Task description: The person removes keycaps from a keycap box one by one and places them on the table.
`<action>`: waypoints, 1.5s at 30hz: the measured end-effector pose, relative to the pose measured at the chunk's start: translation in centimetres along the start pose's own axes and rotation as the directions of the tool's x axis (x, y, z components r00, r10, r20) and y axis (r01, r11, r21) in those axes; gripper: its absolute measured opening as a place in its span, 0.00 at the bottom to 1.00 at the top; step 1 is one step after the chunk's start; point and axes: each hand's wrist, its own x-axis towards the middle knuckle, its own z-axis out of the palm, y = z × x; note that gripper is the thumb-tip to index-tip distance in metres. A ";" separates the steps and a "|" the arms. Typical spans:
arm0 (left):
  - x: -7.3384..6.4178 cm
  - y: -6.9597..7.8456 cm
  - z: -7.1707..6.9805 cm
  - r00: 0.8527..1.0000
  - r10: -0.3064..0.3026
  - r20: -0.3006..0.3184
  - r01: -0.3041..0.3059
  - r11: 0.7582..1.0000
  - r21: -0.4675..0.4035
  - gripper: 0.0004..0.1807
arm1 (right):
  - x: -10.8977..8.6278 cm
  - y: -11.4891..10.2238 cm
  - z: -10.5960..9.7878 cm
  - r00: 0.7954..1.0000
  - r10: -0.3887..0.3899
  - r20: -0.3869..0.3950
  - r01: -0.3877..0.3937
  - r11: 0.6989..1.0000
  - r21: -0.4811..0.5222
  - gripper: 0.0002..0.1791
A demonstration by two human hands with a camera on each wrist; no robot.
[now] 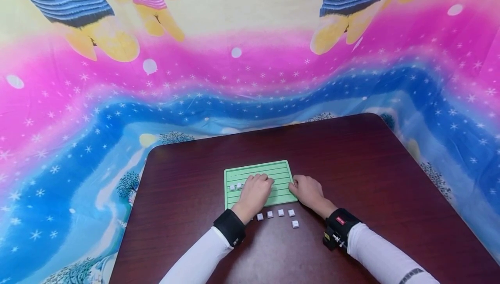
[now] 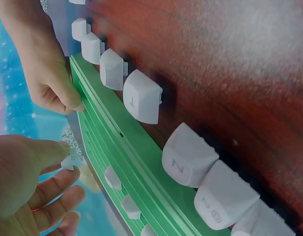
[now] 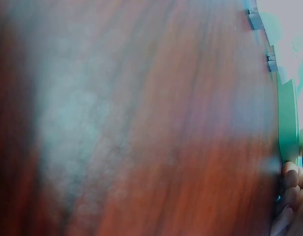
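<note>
Over the green grooved board (image 1: 281, 170), my left hand (image 1: 255, 192) pinches a small white keycap (image 2: 69, 160) between thumb and index finger. The other fingers of that hand are loosely bent. My right hand (image 1: 308, 190) grips the board's right edge, thumb on its top face and fingers curled at the side. Left of my left hand, white keycaps (image 1: 232, 187) stand in one of the board's grooves; the left wrist view shows several there. Part of that row is hidden behind the hand in the head view.
Along the board's near edge lies a row of several white keycaps (image 1: 270, 214), some with printed letters. One more keycap (image 1: 295, 224) sits closer to me on the right. The dark red wooden table (image 1: 351, 153) ends at a colourful printed cloth (image 1: 250, 71) behind.
</note>
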 end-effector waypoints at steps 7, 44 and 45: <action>-0.6 0.3 -0.6 1.000 0.013 -0.005 -0.013 0.999 -0.035 0.05 | 0.0 0.0 0.0 1.000 0.005 0.006 -0.005 1.000 -0.002 0.21; -4.0 3.4 -2.4 0.992 0.085 -0.095 -0.091 0.994 -0.062 0.05 | -0.1 -0.2 -0.3 1.000 0.015 0.003 -0.015 1.000 -0.001 0.20; -4.2 3.4 -2.3 0.992 0.088 -0.096 -0.094 0.994 -0.058 0.05 | -0.1 -0.2 -0.3 1.000 0.015 0.001 -0.015 1.000 0.001 0.20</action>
